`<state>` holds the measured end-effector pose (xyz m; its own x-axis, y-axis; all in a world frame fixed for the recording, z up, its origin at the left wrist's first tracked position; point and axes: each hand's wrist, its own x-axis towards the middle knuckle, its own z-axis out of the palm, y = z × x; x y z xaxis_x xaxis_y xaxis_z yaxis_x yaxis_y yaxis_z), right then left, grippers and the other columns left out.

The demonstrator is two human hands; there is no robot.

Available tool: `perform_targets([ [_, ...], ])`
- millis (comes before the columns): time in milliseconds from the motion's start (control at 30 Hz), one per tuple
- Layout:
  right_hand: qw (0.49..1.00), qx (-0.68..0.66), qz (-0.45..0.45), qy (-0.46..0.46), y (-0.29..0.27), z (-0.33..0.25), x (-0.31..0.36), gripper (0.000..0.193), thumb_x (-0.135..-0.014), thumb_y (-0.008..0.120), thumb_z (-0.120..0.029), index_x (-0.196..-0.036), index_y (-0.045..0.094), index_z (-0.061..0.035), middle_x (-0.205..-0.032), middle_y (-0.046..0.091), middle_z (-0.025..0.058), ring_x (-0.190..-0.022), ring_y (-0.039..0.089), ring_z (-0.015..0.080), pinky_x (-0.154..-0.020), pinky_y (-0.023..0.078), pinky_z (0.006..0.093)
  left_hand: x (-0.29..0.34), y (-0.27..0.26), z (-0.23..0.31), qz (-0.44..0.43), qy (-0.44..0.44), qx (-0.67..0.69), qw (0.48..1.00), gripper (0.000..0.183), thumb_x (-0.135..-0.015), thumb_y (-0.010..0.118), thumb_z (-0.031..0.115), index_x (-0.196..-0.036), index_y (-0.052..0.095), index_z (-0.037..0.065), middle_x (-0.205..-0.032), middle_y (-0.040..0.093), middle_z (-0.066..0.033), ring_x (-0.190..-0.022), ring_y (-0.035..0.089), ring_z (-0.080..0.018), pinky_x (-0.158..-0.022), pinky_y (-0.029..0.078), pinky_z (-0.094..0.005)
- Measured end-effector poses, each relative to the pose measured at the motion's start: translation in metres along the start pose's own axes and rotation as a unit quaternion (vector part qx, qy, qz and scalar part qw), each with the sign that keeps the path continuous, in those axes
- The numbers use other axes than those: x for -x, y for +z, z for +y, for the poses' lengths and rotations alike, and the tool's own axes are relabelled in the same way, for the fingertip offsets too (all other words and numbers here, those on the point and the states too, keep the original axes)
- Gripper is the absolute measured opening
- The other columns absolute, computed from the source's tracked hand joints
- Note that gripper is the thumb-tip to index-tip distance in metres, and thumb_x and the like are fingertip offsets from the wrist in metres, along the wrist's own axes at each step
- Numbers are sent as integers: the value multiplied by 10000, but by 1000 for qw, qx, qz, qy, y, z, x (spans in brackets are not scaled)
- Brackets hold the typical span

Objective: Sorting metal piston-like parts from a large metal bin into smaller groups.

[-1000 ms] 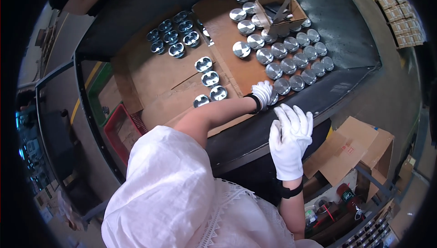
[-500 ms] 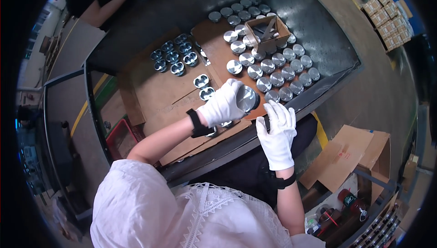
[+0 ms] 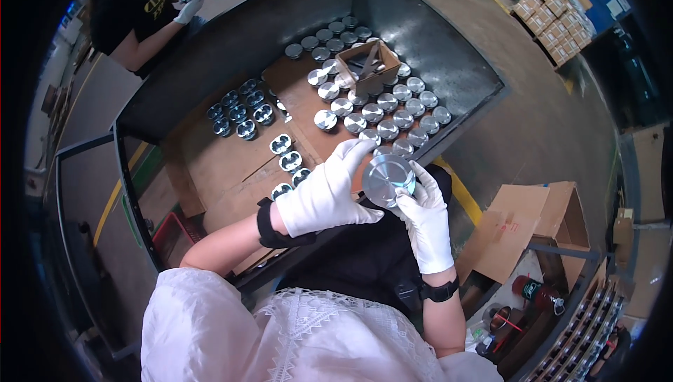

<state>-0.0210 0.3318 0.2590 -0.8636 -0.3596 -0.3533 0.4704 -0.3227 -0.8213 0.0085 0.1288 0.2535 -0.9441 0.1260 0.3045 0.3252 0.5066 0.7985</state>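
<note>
A round silver piston (image 3: pixel 387 180), its shiny flat crown facing up, is gripped at its right edge by my white-gloved right hand (image 3: pixel 426 217), thumb over the crown. On the piston's left side my gloved left hand (image 3: pixel 326 189) is open, thumb and fingers spread apart around the near space without a firm hold. Beyond my hands, several pistons (image 3: pixel 388 130) stand crown up in rows on brown cardboard. To the left, other pistons (image 3: pixel 237 113) lie with their hollow undersides up. More hollow-side-up pistons (image 3: pixel 290 162) sit beside my left hand, which partly hides them.
A large dark metal bin (image 3: pixel 449 38) with raised walls surrounds the pistons. Among them stands a small cardboard box (image 3: pixel 366 66) holding flat pieces. A co-worker (image 3: pixel 133 17) at far left holds a piston. An open carton (image 3: pixel 512 228), a red-brown bottle (image 3: pixel 536 291) and a rack (image 3: pixel 582 333) are at right.
The piston has passed from my left hand into my right and come closer, its crown turned up. My left hand has opened. The co-worker's hands have come into fuller view.
</note>
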Motion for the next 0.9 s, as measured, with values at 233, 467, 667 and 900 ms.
perform_targets([
  [233, 999, -50, 14, -2, -18, 2, 6, 533, -920, 603, 42, -1418, 419, -3, -1298, 582, 124, -1164, 616, 186, -980, 558, 345, -9, -4, -1, -146, -281, 232, 920, 760, -859, 778, 373, -1421, 438, -9, -1250, 618, -134, -1141, 608, -190, -940, 503, -307],
  [467, 997, 76, -5, -13, -20, -19, 12, 522, -907, 641, 22, -1401, 470, -1, -1112, 635, 37, -999, 598, 71, -920, 492, 219, -20, 1, -4, -220, -348, 459, 787, 521, -944, 705, 274, -1337, 556, -35, -1225, 663, -94, -1124, 638, -165, -985, 505, -296],
  [667, 979, 199, 12, -52, -32, -16, 3, 446, -1010, 579, -226, -1388, 497, -5, -1051, 623, 16, -992, 581, 62, -872, 485, 238, -13, 12, -6, -191, -405, 553, 703, 455, -963, 673, 192, -1317, 541, -62, -1197, 662, -104, -1112, 650, -187, -1002, 525, -332],
  [900, 998, 35, 20, -43, -43, 16, -6, 429, -1053, 484, -373, -1337, 531, -54, -1253, 598, 98, -1122, 620, 185, -926, 534, 372, -9, 18, -4, -141, -396, 540, 729, 400, -969, 670, 221, -1253, 561, -39, -1170, 664, -104, -1082, 658, -168, -981, 531, -304],
])
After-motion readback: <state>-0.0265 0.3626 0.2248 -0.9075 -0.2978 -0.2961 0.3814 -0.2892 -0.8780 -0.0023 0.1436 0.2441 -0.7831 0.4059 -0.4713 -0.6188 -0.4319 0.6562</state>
